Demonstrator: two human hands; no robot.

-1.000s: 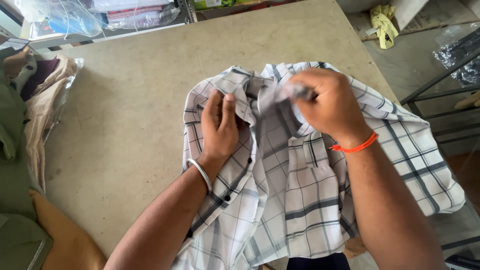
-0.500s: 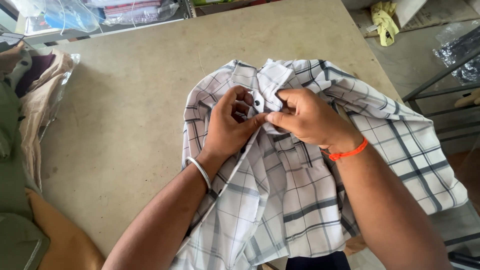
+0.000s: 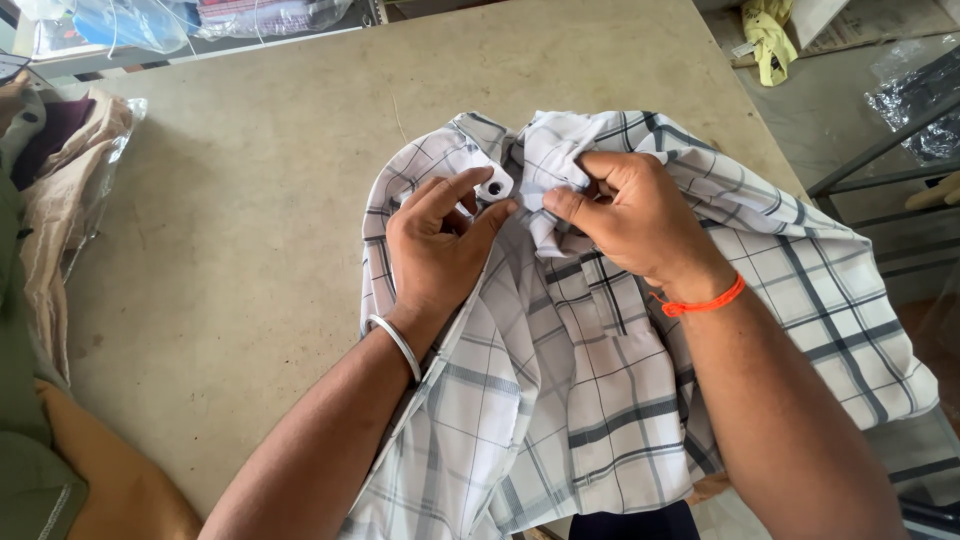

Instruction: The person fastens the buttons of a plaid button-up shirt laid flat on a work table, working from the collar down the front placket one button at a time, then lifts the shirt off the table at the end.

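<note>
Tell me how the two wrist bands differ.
The band on the left hand is a silver metal bangle, rigid and smooth. The band on the right hand is an orange thread, thin and knotted. Both sit at the wrist while the fingers pinch the checked shirt near its collar.

Bare forearms; silver bangle (image 3: 395,345) on left wrist, orange thread (image 3: 700,300) on right.
</note>
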